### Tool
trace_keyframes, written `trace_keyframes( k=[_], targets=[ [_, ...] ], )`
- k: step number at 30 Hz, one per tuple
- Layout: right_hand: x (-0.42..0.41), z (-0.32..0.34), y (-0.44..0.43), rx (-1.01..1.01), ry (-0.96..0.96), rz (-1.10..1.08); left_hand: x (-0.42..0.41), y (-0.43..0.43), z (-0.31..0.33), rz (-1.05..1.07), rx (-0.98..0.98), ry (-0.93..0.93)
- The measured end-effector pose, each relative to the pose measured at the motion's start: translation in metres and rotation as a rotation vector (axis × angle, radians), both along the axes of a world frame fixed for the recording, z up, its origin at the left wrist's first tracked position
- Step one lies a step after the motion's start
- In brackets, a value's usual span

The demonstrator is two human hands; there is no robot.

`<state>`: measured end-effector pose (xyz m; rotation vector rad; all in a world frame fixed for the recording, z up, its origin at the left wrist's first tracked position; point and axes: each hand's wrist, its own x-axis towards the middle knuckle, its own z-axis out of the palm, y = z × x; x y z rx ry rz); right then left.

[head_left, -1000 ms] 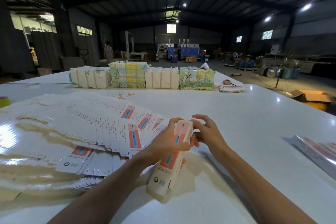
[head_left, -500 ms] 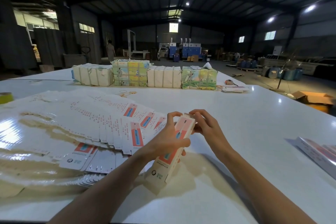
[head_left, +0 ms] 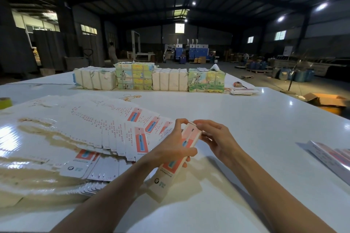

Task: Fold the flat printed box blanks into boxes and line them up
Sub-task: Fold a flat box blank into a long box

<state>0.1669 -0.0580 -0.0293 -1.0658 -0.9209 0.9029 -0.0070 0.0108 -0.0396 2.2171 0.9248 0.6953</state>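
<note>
The half-formed box (head_left: 167, 177) sits slanted in front of the person, its near end resting on or just above the white table (head_left: 246, 119), its far end raised toward the fingers. The left hand (head_left: 170, 150) is curled round the box's middle, thumb over the printed face, which looks meant to keep the tube square while the end is worked. The right hand (head_left: 216, 137) pinches at the far end flap (head_left: 191, 123) with thumb and fingertips; I judge the tuck is being closed, though the flap itself is small and partly hidden.

Just to the left, touching the wrist's shadow, lies the fanned stack of flat blanks (head_left: 91, 130), overlapped so one can be slid off at a time. Well off to the right, at the table's edge, a row of finished boxes (head_left: 333, 156) lies side by side, likely where this one goes.

Along the far edge stand banded bundles (head_left: 170, 79), with loose rubber bands (head_left: 130, 97) before them.
</note>
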Motion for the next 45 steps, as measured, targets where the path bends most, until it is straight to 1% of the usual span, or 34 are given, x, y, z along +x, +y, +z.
trace_keyframes(
  k=[6, 9, 14, 19, 21, 24, 28, 31, 35, 37, 40, 45],
  targets=[
    [0.0, 0.0, 0.001, 0.013, 0.056, -0.045, 0.004, 0.0, -0.004, 0.004, 0.064, -0.045],
    [0.004, 0.001, 0.001, 0.011, 0.089, -0.101, 0.006, -0.001, -0.005, -0.019, 0.082, -0.048],
    [0.009, 0.002, -0.001, 0.007, 0.051, -0.039, 0.006, -0.003, -0.004, -0.033, 0.119, -0.065],
    [0.009, 0.001, 0.001, -0.008, 0.022, -0.006, 0.006, -0.004, -0.003, -0.034, 0.143, -0.033],
    [0.009, 0.001, 0.0, 0.002, 0.017, 0.01, 0.008, -0.002, -0.005, -0.026, 0.126, -0.037],
    [0.007, 0.0, 0.001, 0.01, -0.002, 0.052, 0.007, 0.002, -0.009, -0.036, 0.094, -0.1],
    [-0.001, -0.002, 0.002, 0.044, -0.126, 0.085, 0.006, 0.006, -0.008, -0.013, 0.038, -0.195],
    [-0.005, -0.004, 0.001, 0.048, -0.178, 0.028, 0.007, 0.007, -0.008, -0.01, 0.028, -0.208],
    [-0.009, -0.005, -0.001, 0.043, -0.191, -0.08, 0.005, 0.006, -0.007, -0.022, -0.008, -0.229],
    [-0.011, -0.006, -0.002, 0.066, -0.235, -0.131, 0.005, 0.007, -0.007, -0.039, -0.038, -0.249],
    [-0.013, -0.006, -0.002, 0.095, -0.296, -0.154, 0.003, 0.007, -0.008, -0.053, -0.071, -0.261],
    [-0.012, -0.004, -0.003, 0.096, -0.273, -0.168, 0.007, 0.012, -0.012, -0.076, -0.163, -0.284]
  ],
)
